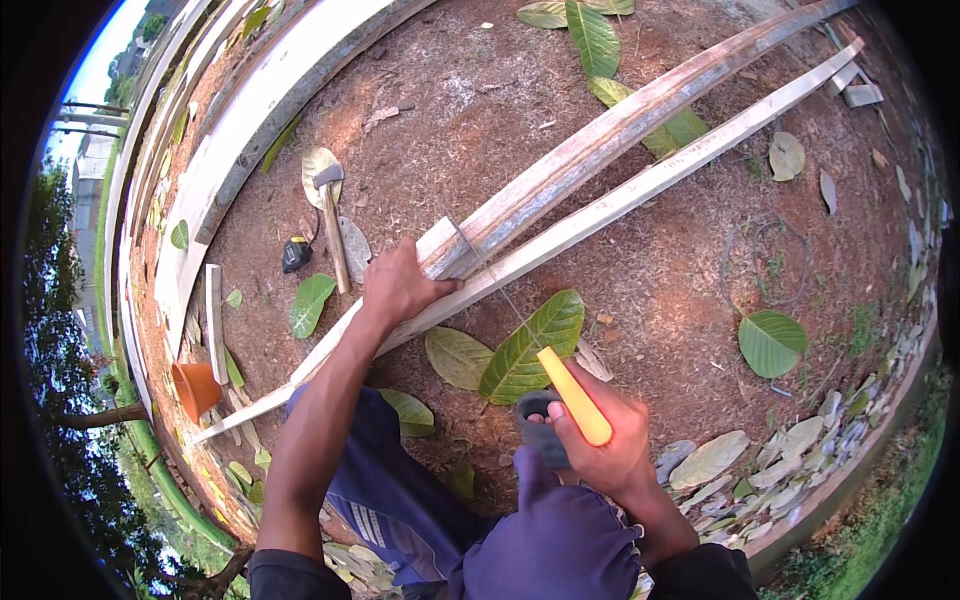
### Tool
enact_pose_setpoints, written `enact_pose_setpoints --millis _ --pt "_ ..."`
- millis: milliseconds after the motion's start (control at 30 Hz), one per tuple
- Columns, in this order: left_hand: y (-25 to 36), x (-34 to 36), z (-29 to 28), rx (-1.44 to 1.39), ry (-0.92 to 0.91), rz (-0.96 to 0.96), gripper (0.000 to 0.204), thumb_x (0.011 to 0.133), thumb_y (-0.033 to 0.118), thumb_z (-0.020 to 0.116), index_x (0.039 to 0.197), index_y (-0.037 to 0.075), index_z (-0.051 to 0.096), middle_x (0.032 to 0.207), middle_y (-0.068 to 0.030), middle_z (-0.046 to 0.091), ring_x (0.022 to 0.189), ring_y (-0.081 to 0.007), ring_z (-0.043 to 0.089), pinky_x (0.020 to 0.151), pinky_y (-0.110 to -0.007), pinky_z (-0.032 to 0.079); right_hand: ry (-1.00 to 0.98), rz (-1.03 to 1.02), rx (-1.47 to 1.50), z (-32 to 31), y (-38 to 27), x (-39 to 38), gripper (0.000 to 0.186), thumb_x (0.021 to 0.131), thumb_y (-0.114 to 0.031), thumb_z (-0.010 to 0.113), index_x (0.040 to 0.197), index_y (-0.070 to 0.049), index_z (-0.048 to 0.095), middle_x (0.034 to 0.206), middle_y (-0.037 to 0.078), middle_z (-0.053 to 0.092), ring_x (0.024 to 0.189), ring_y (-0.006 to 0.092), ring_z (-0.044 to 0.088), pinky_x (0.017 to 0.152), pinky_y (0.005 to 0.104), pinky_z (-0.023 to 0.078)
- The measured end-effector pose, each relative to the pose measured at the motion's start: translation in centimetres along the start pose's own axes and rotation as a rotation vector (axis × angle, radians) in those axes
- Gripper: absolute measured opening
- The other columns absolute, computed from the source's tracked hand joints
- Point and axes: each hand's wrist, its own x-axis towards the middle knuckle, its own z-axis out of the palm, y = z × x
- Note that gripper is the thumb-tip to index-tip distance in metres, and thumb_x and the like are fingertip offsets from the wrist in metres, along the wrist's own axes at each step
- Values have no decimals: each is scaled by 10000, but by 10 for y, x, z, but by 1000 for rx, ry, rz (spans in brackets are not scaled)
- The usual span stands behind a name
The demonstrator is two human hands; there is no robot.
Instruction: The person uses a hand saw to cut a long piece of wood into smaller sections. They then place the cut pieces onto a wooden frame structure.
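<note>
My right hand [615,440] is closed around the yellow handle [573,395] of a handsaw. Its blade [505,298], seen almost edge-on, runs up and to the left from the handle and lies across a long wooden beam [590,145] near its close end. Just left of the blade, my left hand [400,285] grips that end, fingers over the top and thumb along the near side. Under the beam's end and beside it passes a thinner pale wooden batten [640,190]. Whether the blade has cut into the wood is too fine to tell.
Left of the beam lie a wooden-handled hammer [336,240] and a black tape measure [296,254]. An orange pot [196,390] tips beside a short wood strip [214,325]. Wide pale boards [270,95] lie far left. Large leaves [772,343] and a wire loop [725,265] dot the soil.
</note>
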Motion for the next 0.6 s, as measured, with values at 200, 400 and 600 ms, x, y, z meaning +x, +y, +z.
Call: enact_pose_setpoints --millis 200,400,600 --pt "0 2 2 -13 -2 2 810 690 640 881 1009 -52 605 896 -242 725 897 -368 730 852 -483 570 22 51 35 2 1 -5 447 916 -135 741 1321 34 654 992 227 761 842 295 786 736 361 611" --pt "2 -2 -2 -27 -39 -29 790 700 626 878 1005 -52 612 882 -227 729 857 -368 731 833 -483 568 12 -1 -36 -3 -6 -6 447 918 -139 744 1318 38 653 965 223 760 829 303 784 722 369 604" --pt "3 0 -3 -16 10 14 747 712 584 879 1001 -53 615 878 -237 728 846 -382 729 850 -486 563 -86 110 -80 22 -10 55 422 919 -124 738 1294 53 659 983 242 754 833 333 782 721 372 609"
